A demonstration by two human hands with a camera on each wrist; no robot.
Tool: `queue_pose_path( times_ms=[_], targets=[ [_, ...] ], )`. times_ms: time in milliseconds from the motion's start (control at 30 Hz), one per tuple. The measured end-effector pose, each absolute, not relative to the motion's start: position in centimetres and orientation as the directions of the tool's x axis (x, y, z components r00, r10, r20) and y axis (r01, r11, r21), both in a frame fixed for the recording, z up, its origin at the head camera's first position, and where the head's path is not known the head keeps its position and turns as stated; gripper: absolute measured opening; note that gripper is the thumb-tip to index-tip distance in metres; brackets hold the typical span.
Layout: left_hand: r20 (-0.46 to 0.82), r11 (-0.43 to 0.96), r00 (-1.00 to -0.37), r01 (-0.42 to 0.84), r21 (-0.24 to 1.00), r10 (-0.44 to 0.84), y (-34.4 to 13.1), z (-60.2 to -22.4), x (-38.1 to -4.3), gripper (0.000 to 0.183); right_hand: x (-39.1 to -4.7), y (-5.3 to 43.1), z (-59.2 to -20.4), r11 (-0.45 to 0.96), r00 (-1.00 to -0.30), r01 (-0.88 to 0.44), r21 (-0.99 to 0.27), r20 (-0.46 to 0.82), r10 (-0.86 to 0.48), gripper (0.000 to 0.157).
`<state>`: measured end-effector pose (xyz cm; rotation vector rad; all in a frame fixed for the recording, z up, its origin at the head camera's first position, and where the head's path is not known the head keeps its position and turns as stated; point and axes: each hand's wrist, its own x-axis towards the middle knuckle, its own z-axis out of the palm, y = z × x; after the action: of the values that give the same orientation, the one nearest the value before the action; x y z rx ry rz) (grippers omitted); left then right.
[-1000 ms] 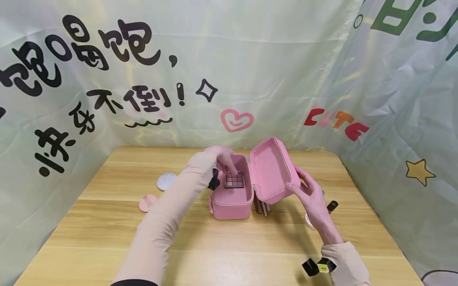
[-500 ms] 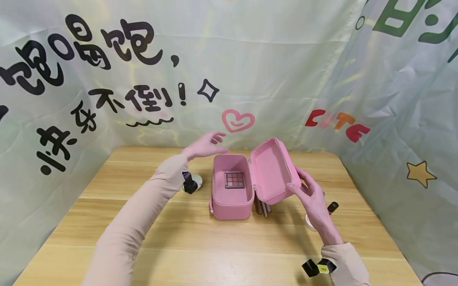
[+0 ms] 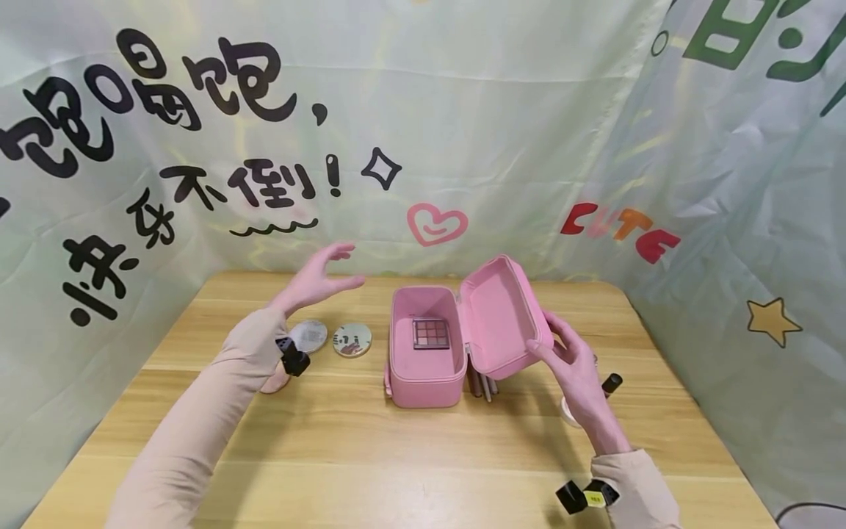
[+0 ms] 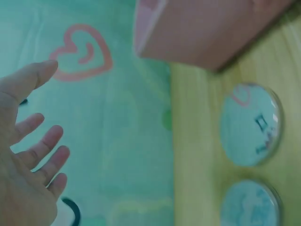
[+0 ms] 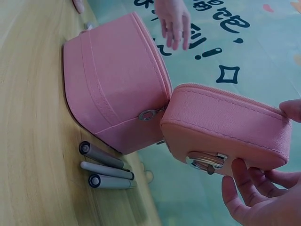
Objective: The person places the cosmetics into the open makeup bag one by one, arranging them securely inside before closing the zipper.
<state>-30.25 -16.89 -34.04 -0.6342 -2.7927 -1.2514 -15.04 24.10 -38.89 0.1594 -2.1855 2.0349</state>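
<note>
A pink zippered cosmetic case (image 3: 426,391) stands on the table with its lid (image 3: 501,316) swung out to the right. Inside on its floor lies an eyeshadow palette (image 3: 431,333). My right hand (image 3: 570,360) grips the lid's outer edge; in the right wrist view its thumb is at the rim and the fingers (image 5: 242,176) are on the lid's outside. Off to the left, my left hand (image 3: 317,281) hovers in the air, fingers spread, holding nothing. Below and beside it are two round, mirror-topped compacts (image 3: 352,340), the other compact (image 4: 249,205) being farther left.
Several slim makeup pens (image 5: 106,167) lie beside the case, partly under the lid. A pink puff (image 3: 276,378) is half hidden by the left wrist. Behind my right wrist are a black-capped tube (image 3: 612,383) and a white round item (image 3: 568,414). A printed cloth backdrop (image 3: 502,147) encloses the table.
My left hand has come out of the case, leaving the palette inside, and moved left, uncovering the compacts. My right hand keeps holding the lid in the same place.
</note>
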Motion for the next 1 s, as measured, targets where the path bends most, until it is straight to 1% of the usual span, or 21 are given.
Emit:
queue_pose_path(
  times_ms=[133,333,567,633,833,1000],
  targets=[
    [0.164,0.67,-0.924,0.365,0.646,0.345,-18.3,-35.6,-29.9,0.079,-15.0,24.1,-38.9,0.071,-0.984,-0.176,-0.982,0.178,0.029,0.062],
    [0.122,0.738,-0.927,0.357,0.573,0.353,-19.4,-37.6,-29.4,0.092,-15.1,24.2,-38.9,0.064,-0.984,-0.174,-0.983,0.176,0.033,0.062],
    [0.17,0.789,-0.924,0.382,0.481,0.343,-19.8,-40.3,-29.0,0.107,-15.0,24.1,-38.9,0.051,-0.985,-0.165,-0.985,0.167,0.036,0.062],
    [0.166,0.805,-0.923,0.383,0.452,0.346,-19.8,-41.2,-28.8,0.109,-14.9,24.0,-38.8,0.052,-0.986,-0.16,-0.986,0.162,0.038,0.061],
    [0.138,0.824,-0.93,0.365,0.434,0.34,-19.8,-43.3,-28.2,0.11,-14.8,23.9,-38.7,0.051,-0.987,-0.152,-0.987,0.155,0.043,0.061],
    [0.13,0.828,-0.939,0.343,0.444,0.319,-19.8,-44.5,-27.6,0.107,-14.8,23.9,-38.8,0.058,-0.987,-0.148,-0.987,0.151,0.045,0.062]
  ],
)
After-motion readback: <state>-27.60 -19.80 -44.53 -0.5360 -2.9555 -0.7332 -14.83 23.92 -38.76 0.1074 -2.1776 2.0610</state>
